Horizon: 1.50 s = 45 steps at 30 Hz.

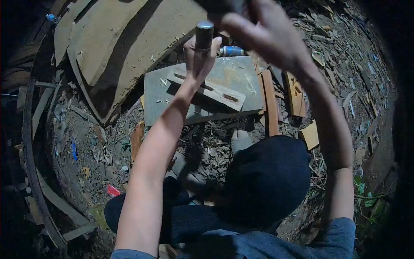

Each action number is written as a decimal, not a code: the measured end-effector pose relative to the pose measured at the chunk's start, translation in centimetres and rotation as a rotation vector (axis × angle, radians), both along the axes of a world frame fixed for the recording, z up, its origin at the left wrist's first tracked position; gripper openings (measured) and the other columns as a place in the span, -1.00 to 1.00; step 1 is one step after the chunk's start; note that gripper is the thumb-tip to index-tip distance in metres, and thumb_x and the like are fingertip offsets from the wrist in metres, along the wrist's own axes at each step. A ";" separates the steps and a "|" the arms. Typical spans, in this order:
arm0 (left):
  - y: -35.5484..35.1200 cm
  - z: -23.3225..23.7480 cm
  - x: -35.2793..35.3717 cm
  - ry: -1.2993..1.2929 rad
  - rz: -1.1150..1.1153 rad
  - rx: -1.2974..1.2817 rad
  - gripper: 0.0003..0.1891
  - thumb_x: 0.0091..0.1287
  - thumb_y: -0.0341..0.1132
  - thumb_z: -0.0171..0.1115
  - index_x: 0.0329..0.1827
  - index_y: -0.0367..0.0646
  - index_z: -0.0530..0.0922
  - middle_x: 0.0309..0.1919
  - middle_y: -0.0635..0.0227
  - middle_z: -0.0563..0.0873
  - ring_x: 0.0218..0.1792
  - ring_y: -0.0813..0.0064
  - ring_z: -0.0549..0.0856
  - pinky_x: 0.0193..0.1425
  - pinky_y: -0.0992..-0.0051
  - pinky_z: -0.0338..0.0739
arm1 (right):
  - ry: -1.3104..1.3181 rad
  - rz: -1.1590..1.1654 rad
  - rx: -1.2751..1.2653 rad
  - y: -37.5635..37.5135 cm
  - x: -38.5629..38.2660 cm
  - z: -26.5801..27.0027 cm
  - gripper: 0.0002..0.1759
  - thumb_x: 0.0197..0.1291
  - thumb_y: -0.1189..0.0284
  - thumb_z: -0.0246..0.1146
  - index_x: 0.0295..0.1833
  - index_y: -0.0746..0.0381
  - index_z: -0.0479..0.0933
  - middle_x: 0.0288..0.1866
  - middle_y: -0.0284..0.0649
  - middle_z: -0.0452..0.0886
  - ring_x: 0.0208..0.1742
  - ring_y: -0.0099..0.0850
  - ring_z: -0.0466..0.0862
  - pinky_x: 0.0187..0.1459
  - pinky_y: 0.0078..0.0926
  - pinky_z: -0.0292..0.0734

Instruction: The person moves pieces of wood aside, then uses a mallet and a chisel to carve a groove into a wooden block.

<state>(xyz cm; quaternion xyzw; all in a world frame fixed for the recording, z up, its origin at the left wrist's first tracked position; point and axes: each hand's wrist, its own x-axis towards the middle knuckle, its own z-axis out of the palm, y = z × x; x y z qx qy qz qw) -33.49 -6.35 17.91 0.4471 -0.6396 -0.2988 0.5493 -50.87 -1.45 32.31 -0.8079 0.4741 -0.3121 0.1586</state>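
The block (219,92), pale wood, lies lengthwise from 10 to 4 o'clock on the board (246,71), its upper face cut with dark slots, the clearest near its 4 o'clock end. Toward 12 o'clock of it the chisel (204,38) is gripped close to upright, its round, shiny metal cap facing up; its lower end is hidden. Held beyond the cap, toward 1 o'clock, a dark tool (225,6) is blurred and cut off by the frame.

The low grey counter (241,69) carries a slotted wooden piece (219,92), lying aslant from far left to near right, with pale wood chips (163,81) scattered at left.
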 end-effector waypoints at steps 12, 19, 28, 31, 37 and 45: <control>1.1 2.6 1.3 0.214 0.067 0.179 -0.75 0.25 -0.27 0.34 -0.48 -0.03 0.42 -0.66 0.55 0.47 -0.67 0.70 0.41 -0.57 0.60 0.32 | 0.042 -0.139 0.213 6.1 -3.9 -14.9 -0.18 0.09 -0.17 0.23 0.22 0.28 0.33 -0.31 0.18 0.65 -0.23 0.10 0.69 -0.15 -0.02 0.55; -1.2 5.6 5.5 0.570 0.073 0.241 -0.69 0.30 -0.24 0.30 -0.49 0.05 0.30 -0.67 0.57 0.29 -0.69 0.67 0.32 -0.56 0.56 0.27 | 0.306 -0.110 0.509 9.7 -3.5 -19.1 -0.23 0.12 -0.10 0.23 0.25 0.23 0.25 -0.43 0.13 0.64 -0.32 0.15 0.67 -0.28 0.04 0.54; -1.4 3.6 4.6 0.295 -0.053 0.214 -0.70 0.31 -0.21 0.28 -0.49 0.03 0.33 -0.70 0.55 0.34 -0.69 0.67 0.29 -0.53 0.55 0.25 | 0.296 -0.156 0.504 10.2 -3.2 -19.7 -0.20 0.08 -0.03 0.27 0.30 0.21 0.20 -0.45 0.09 0.64 -0.33 0.11 0.67 -0.30 0.02 0.52; -1.5 2.9 4.2 0.292 0.016 0.256 -0.69 0.31 -0.21 0.29 -0.50 0.03 0.32 -0.71 0.56 0.33 -0.68 0.67 0.30 -0.51 0.55 0.25 | 0.277 -0.169 0.517 10.1 -3.1 -19.6 -0.21 0.08 -0.04 0.27 0.28 0.21 0.20 -0.46 0.08 0.64 -0.33 0.10 0.67 -0.30 0.01 0.52; -1.5 2.7 3.4 0.289 0.075 0.226 -0.69 0.29 -0.19 0.32 -0.51 0.01 0.36 -0.72 0.57 0.34 -0.69 0.68 0.30 -0.52 0.54 0.27 | 0.261 -0.154 0.504 10.2 -3.2 -20.2 -0.22 0.09 -0.03 0.27 0.27 0.21 0.20 -0.46 0.08 0.64 -0.34 0.11 0.66 -0.31 0.02 0.51; -1.9 1.9 1.9 0.123 0.067 0.052 -0.76 0.21 -0.27 0.40 -0.47 -0.12 0.50 -0.68 0.51 0.52 -0.68 0.70 0.47 -0.58 0.61 0.37 | 0.183 -0.171 0.570 9.7 -3.6 -20.5 -0.14 0.09 -0.10 0.27 0.33 0.25 0.22 -0.27 0.17 0.65 -0.15 0.10 0.67 -0.14 -0.06 0.54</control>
